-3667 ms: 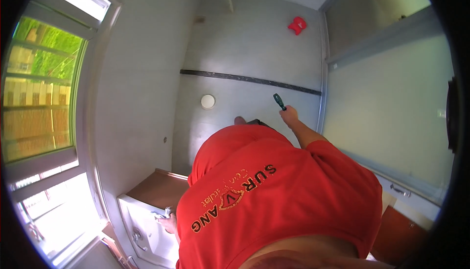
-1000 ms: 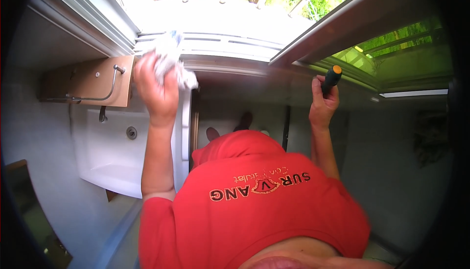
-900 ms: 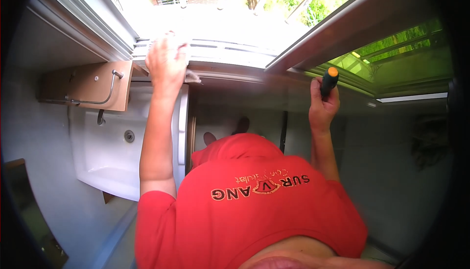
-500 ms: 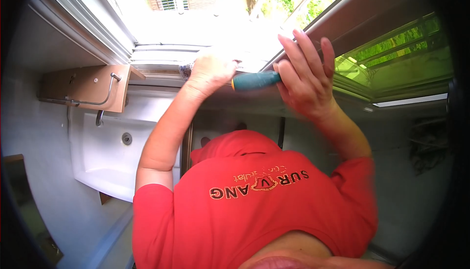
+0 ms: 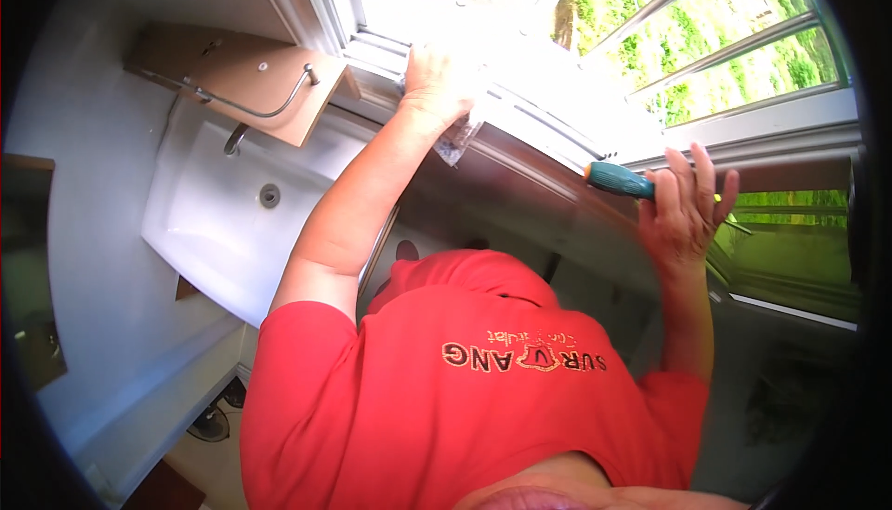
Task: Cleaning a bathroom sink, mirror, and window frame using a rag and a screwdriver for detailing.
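My left hand point(image 5: 437, 83) is on the window sill point(image 5: 534, 120), closed, washed out by bright light. A crumpled, see-through plastic packet point(image 5: 457, 143) sticks out from under it; its contents are unclear. My right hand point(image 5: 683, 213) holds a screwdriver point(image 5: 618, 180) by its ribbed teal handle between thumb and forefinger. The handle's yellow-orange end points left toward the sill, and no shaft shows. The other fingers of that hand are spread, close to the lower edge of the window frame point(image 5: 762, 148).
Left of me stands a white washbasin point(image 5: 200, 213) with a tap point(image 5: 235, 138). Above it juts a wooden panel point(image 5: 232, 73) with a curved metal rail. Metal bars point(image 5: 715, 59) cross the window opening. A tinted glass pane point(image 5: 790, 250) is at right.
My right hand has moved right and down with the screwdriver, away from my left hand. The view has turned to the right. The packet now shows below my left hand.
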`<state>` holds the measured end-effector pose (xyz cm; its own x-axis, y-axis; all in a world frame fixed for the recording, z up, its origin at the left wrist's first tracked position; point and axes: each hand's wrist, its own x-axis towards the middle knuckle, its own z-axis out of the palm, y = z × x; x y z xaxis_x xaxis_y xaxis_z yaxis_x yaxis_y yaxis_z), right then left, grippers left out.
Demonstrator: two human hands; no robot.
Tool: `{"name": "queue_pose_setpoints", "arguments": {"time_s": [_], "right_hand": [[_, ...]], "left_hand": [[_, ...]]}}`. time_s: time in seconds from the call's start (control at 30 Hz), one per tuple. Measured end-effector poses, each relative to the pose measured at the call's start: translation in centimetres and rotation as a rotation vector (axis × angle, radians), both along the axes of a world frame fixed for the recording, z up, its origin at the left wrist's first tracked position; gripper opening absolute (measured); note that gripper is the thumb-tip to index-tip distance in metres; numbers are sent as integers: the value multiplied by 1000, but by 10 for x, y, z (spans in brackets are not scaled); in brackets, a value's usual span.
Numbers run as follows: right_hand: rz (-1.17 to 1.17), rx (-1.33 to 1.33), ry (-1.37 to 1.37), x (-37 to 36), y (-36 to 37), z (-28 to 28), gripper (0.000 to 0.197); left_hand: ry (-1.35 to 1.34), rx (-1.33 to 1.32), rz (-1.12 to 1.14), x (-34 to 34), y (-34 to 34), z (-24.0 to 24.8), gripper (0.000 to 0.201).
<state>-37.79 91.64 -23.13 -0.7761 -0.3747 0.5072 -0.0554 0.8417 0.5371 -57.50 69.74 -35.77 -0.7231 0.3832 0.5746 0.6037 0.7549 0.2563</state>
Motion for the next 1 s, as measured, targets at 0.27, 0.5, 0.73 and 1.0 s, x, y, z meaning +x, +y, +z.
{"name": "queue_pose_setpoints", "arguments": {"time_s": [0.27, 0.5, 0.73, 1.0], "right_hand": [[-42, 21, -46, 13, 15, 6, 12], [92, 53, -9, 8, 42, -2, 15], [223, 210, 149, 2, 64, -17, 18], [299, 305, 215, -7, 74, -18, 11]], "left_hand": [[-58, -2, 8, -5, -2, -22, 16], [-311, 11, -39, -19, -12, -3, 23], [-529, 313, 88, -95, -18, 34, 33], [-439, -629, 375, -128, -7, -26, 54]]}}
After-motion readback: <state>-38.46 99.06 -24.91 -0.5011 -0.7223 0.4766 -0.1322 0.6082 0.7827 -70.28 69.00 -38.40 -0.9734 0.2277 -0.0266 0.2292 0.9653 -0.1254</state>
